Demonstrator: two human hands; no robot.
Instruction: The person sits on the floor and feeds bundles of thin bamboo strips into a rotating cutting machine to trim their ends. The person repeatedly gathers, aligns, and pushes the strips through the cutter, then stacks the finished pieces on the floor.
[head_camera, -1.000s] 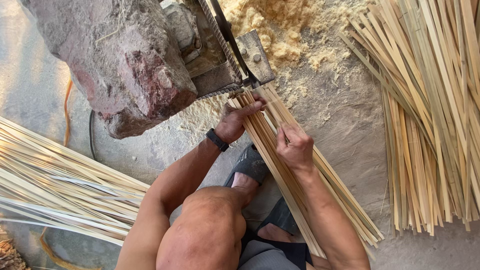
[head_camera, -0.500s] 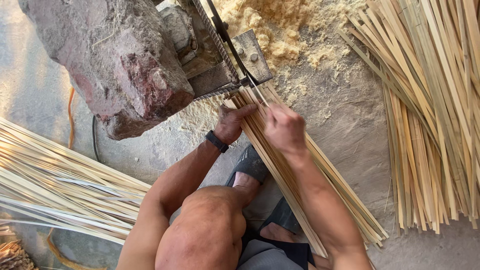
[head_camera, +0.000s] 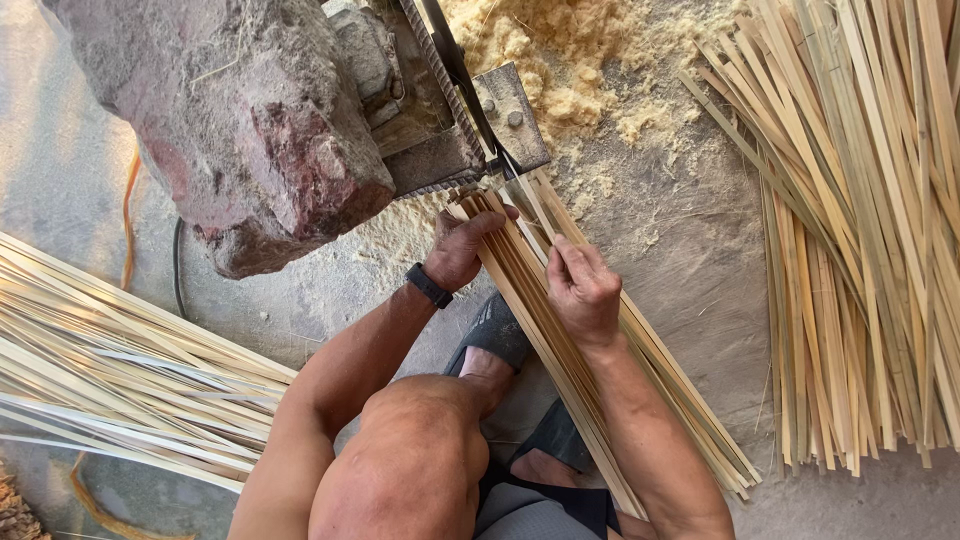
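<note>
Your left hand (head_camera: 462, 245) grips the near side of a bundle of bamboo strips (head_camera: 590, 350), fingers curled over its top end, a black wristband (head_camera: 429, 285) just behind it. Your right hand (head_camera: 582, 290) rests on the bundle just beside the left, fingers pinching single strips. Right ahead of both hands sits a metal machine (head_camera: 450, 110) weighted by a big rock (head_camera: 240, 120), sawdust (head_camera: 560, 70) beyond. A loose pile of strips (head_camera: 870, 250) lies well off your right hand; another pile (head_camera: 110, 370) lies off your left elbow.

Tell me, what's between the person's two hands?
In the head view, the bundle of bamboo strips lies between left hand and right hand; both touch it.
</note>
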